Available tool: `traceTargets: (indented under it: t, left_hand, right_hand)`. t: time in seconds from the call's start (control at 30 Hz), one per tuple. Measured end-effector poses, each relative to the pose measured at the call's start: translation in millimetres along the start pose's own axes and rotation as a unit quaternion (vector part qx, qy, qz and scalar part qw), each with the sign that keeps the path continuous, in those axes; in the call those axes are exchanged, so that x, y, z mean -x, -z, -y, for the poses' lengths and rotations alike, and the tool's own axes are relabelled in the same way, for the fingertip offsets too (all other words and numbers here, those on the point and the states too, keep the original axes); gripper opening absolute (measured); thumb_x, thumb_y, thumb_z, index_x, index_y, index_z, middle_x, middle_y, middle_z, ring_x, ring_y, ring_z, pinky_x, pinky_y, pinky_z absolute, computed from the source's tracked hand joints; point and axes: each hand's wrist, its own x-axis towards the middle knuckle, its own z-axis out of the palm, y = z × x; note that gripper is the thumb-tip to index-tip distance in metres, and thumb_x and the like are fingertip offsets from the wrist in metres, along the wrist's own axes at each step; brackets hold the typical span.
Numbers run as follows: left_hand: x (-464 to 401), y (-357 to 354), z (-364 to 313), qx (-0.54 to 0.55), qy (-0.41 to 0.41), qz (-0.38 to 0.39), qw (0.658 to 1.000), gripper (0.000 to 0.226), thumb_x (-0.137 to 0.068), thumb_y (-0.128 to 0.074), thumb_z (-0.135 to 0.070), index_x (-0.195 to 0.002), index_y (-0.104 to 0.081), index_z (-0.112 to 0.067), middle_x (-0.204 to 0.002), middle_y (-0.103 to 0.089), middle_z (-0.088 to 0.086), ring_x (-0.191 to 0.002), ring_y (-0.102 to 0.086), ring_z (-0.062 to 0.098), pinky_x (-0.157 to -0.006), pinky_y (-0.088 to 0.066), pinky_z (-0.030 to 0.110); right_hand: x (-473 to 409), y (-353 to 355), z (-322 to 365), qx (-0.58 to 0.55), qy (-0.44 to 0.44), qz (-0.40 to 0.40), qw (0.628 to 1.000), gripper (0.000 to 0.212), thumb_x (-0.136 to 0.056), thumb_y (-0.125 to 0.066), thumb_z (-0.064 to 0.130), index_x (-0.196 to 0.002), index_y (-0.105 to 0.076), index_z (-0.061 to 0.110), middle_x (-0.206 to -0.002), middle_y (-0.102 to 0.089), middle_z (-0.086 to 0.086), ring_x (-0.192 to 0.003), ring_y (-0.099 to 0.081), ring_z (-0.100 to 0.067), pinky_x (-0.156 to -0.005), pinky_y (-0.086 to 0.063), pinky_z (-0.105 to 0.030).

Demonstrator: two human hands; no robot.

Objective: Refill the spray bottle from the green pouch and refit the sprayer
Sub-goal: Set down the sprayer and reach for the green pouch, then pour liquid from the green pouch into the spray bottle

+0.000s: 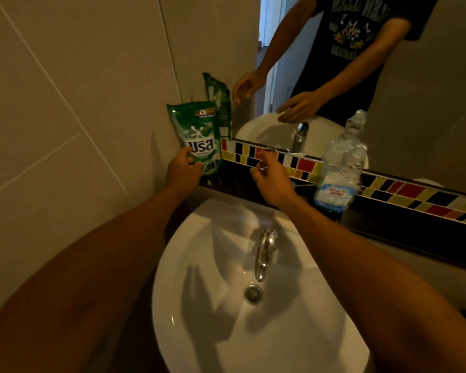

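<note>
The green pouch (199,135) stands upright in the corner of the dark ledge, leaning on the tiled wall. My left hand (183,173) is at its lower left corner, with thumb and curled fingers against the front. The mirror shows those fingers apart, not closed around the pouch. My right hand (269,179) hovers over the ledge to the right of the pouch, fingers loosely bent, holding nothing. A clear plastic bottle (339,173) with a blue label stands on the ledge to the right, with no sprayer on it. No sprayer head is visible.
A white sink (189,332) lies below my arms, with a chrome tap (264,251) and drain (253,292). A strip of coloured tiles (404,189) runs under the mirror (414,103), which reflects my hands and torso.
</note>
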Motion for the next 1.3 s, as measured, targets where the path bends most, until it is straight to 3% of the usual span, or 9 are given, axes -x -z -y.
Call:
traceTargets:
  t: [0.1, 0.3, 0.43, 0.5, 0.63, 0.83, 1.07, 1.2, 1.3]
  left_hand:
    - [-22, 17, 9, 0.033, 0.015, -0.015, 0.999, 0.041, -0.092, -0.057, -0.009, -0.133, -0.052, -0.013, -0.098, -0.062, 0.003, -0.070, -0.053, 0.004, -0.043, -0.037, 0.002]
    - [-67, 25, 23, 0.108, 0.058, 0.012, 0.992, 0.061, -0.099, -0.052, -0.006, -0.154, -0.028, -0.017, -0.148, -0.044, 0.013, -0.121, -0.051, 0.018, -0.076, -0.047, 0.018]
    - [-90, 22, 32, 0.104, 0.054, 0.009, 0.993, 0.056, -0.101, -0.048, -0.009, -0.153, -0.030, -0.019, -0.144, -0.049, 0.012, -0.124, -0.052, 0.021, -0.088, -0.050, 0.027]
    - [-99, 17, 36, 0.092, 0.046, 0.014, 0.995, 0.047, -0.100, -0.045, -0.004, -0.146, -0.041, -0.013, -0.138, -0.056, 0.012, -0.124, -0.054, 0.025, -0.095, -0.046, 0.029]
    - [-112, 9, 52, 0.104, 0.035, 0.015, 0.994, 0.022, -0.099, -0.048, -0.003, -0.119, -0.057, -0.008, -0.110, -0.065, 0.007, -0.098, -0.061, 0.017, -0.066, -0.042, 0.009]
    - [-110, 2, 64, 0.105, -0.011, 0.038, 0.994, 0.006, -0.104, -0.047, -0.026, -0.105, -0.053, -0.026, -0.086, -0.060, -0.016, -0.079, -0.057, -0.004, -0.057, -0.042, 0.007]
    - [-89, 8, 33, 0.119, -0.108, 0.063, 0.985, 0.009, -0.105, -0.041, -0.025, -0.097, -0.045, -0.026, -0.079, -0.056, -0.007, -0.068, -0.055, 0.000, -0.051, -0.041, 0.007]
    - [-69, 8, 2, 0.194, -0.105, 0.120, 0.968, 0.016, -0.106, -0.039, -0.025, -0.094, -0.046, -0.034, -0.088, -0.062, -0.004, -0.073, -0.064, 0.004, -0.053, -0.052, 0.017]
    - [-50, 3, -23, 0.214, -0.099, 0.175, 0.956, 0.012, -0.106, -0.038, -0.027, -0.101, -0.047, -0.034, -0.107, -0.064, 0.005, -0.099, -0.067, 0.020, -0.075, -0.061, 0.043]
  right_hand:
    - [-23, -20, 15, -0.021, -0.020, 0.016, 0.999, 0.041, -0.105, -0.057, 0.018, -0.145, -0.050, 0.016, -0.096, -0.058, 0.014, -0.085, -0.063, -0.008, -0.063, -0.048, -0.013]
    - [-73, -56, 35, -0.050, -0.056, 0.055, 0.996, 0.043, -0.108, -0.049, 0.016, -0.151, -0.044, 0.017, -0.131, -0.061, -0.005, -0.103, -0.063, -0.012, -0.078, -0.052, -0.023]
    - [-103, -79, 42, -0.094, -0.082, 0.073, 0.990, 0.047, -0.109, -0.044, 0.010, -0.156, -0.038, 0.010, -0.152, -0.052, -0.013, -0.136, -0.053, -0.027, -0.108, -0.049, -0.041]
    - [-115, -89, 43, -0.129, -0.081, 0.069, 0.986, 0.046, -0.108, -0.043, 0.006, -0.154, -0.038, 0.007, -0.151, -0.053, -0.014, -0.133, -0.053, -0.024, -0.106, -0.049, -0.034]
    - [-130, -108, 38, -0.166, -0.090, 0.038, 0.981, 0.032, -0.108, -0.044, 0.005, -0.137, -0.057, 0.004, -0.128, -0.066, -0.013, -0.114, -0.064, -0.023, -0.101, -0.055, -0.042]
    - [-130, -127, 30, -0.151, -0.084, -0.066, 0.983, 0.023, -0.107, -0.049, 0.009, -0.114, -0.069, 0.000, -0.108, -0.072, -0.009, -0.097, -0.068, -0.018, -0.083, -0.058, -0.031]
    - [-91, -109, 37, -0.191, -0.091, -0.118, 0.970, 0.015, -0.108, -0.047, 0.012, -0.109, -0.063, 0.012, -0.098, -0.069, 0.005, -0.090, -0.067, -0.004, -0.070, -0.056, -0.015]
    - [-59, -77, 47, -0.211, -0.093, -0.139, 0.963, 0.011, -0.109, -0.044, 0.016, -0.110, -0.055, 0.011, -0.103, -0.067, -0.003, -0.089, -0.067, 0.001, -0.073, -0.059, -0.021]
    - [-27, -49, 53, -0.230, -0.098, -0.150, 0.956, 0.016, -0.111, -0.038, 0.021, -0.118, -0.050, 0.014, -0.118, -0.066, -0.011, -0.109, -0.068, -0.021, -0.091, -0.061, -0.046]
